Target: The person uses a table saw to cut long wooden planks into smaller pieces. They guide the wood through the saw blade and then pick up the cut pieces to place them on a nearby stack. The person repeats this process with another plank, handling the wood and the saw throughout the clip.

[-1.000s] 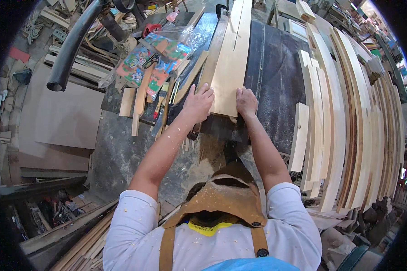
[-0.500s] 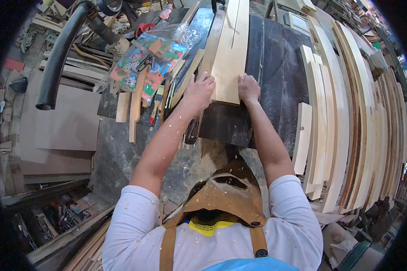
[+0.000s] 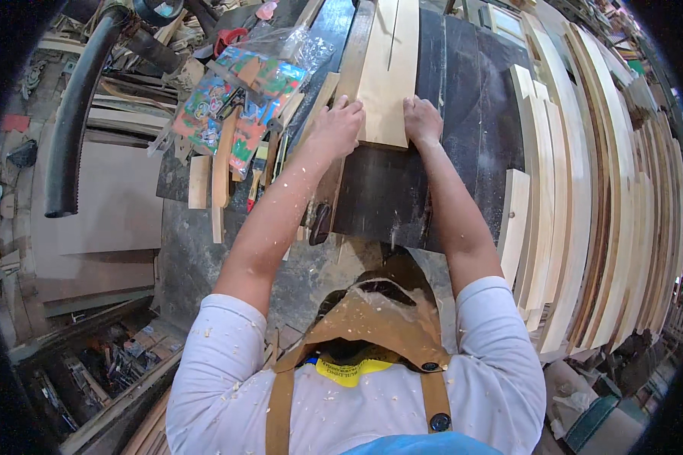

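A pale wooden board (image 3: 391, 106) lies lengthwise on the dark tabletop (image 3: 379, 189), its square near end toward me. A narrow dark slit runs down its middle from the far part and stops short of that end. My left hand (image 3: 341, 125) grips its left edge near the end, beside a long wooden guide strip (image 3: 354, 64); the fingertips are partly hidden. My right hand (image 3: 423, 121) is closed on the right edge near the corner, fingers curled and thumb side against the wood. Both arms reach forward, dotted with wood chips.
Left of the guide strip lie a colourful plastic bag (image 3: 243, 91), a red-handled brush (image 3: 254, 189) and wood offcuts (image 3: 199, 182). A thick black hose (image 3: 72, 144) hangs at upper left. Long stacked planks (image 3: 584, 182) line the right side. A dark clamp-like handle (image 3: 320, 224) sits at the near edge.
Both hands have moved forward with the board, away from me. Its near end now lies farther from the table's near edge, and the slit reaches closer to that end.
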The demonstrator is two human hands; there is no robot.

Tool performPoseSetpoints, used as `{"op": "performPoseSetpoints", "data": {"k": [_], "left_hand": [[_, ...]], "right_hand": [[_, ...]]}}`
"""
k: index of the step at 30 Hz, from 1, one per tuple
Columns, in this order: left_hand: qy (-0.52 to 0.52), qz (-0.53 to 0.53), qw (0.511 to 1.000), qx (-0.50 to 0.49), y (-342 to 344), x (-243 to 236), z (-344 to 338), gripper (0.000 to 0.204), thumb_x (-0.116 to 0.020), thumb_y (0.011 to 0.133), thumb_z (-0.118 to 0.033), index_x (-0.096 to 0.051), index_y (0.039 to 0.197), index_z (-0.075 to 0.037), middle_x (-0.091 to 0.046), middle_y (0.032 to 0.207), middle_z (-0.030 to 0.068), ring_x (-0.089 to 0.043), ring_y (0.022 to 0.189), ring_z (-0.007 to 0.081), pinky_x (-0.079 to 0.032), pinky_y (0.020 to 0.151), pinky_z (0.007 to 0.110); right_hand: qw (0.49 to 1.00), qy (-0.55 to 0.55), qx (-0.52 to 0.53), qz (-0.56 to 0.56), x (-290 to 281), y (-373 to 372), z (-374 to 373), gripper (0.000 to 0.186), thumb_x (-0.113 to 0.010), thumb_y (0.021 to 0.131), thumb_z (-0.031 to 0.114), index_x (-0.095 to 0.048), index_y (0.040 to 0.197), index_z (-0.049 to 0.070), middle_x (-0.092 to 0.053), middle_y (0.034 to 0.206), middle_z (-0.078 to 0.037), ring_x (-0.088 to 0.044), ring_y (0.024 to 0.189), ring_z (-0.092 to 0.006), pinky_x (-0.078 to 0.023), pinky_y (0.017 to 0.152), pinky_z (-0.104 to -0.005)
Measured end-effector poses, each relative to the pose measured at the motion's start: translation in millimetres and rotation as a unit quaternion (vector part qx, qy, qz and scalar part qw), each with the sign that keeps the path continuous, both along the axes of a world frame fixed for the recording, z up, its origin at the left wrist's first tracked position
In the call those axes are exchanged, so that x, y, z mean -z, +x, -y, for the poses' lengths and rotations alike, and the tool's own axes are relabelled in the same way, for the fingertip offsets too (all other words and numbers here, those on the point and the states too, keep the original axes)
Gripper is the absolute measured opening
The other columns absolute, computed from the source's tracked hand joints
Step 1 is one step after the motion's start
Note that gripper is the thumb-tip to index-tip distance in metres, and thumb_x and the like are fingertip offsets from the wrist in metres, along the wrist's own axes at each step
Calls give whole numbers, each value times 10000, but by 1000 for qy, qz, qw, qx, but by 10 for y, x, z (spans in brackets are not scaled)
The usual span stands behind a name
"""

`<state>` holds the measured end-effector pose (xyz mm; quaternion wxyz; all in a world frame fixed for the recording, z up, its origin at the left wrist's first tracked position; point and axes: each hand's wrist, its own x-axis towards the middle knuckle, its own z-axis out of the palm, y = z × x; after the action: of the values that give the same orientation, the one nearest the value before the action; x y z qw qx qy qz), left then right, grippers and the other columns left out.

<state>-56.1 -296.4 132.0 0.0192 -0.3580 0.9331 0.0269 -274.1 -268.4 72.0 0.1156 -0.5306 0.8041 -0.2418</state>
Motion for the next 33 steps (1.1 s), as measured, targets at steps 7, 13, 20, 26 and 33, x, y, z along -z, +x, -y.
{"op": "performPoseSetpoints", "data": {"k": [7,13,20,26,33], "left_hand": [[26,36,999,10,-119,-125,164,621,-802,785,-227,-543,1312,-28,-460,1481,82,-413,1401,371,-477,1078,431],[-19,-39,999,9,-155,-12,299,505,-801,741,-144,-601,1196,-53,-539,1366,56,-460,1357,335,-546,958,445],[31,26,999,-2,-246,-92,439,604,-792,783,-211,-531,1306,-57,-459,1488,72,-398,1420,341,-449,1106,426],[17,48,999,14,-258,-65,521,586,-789,775,-197,-539,1289,-69,-463,1479,70,-399,1417,322,-442,1108,477],[25,60,998,2,-341,-81,624,589,-784,776,-191,-535,1299,-90,-437,1506,55,-377,1435,309,-436,1109,520]], "right_hand": [[1000,17,8,2,30,-127,182,454,-397,1017,418,-666,1088,58,-661,1082,-196,-632,1049,-407,-495,916,-515],[999,34,9,-8,64,-205,334,464,-381,1026,431,-652,1102,64,-661,1103,-192,-630,1061,-406,-496,917,-522],[999,33,7,-4,18,-277,459,458,-375,1026,433,-646,1084,68,-662,1096,-183,-631,1054,-403,-499,913,-522],[999,35,8,-6,12,-252,453,454,-385,1025,432,-654,1094,73,-659,1102,-166,-629,1062,-388,-497,917,-514],[998,63,16,3,-5,-314,598,450,-390,1030,438,-641,1132,79,-641,1132,-163,-624,1067,-395,-498,916,-519]]}}
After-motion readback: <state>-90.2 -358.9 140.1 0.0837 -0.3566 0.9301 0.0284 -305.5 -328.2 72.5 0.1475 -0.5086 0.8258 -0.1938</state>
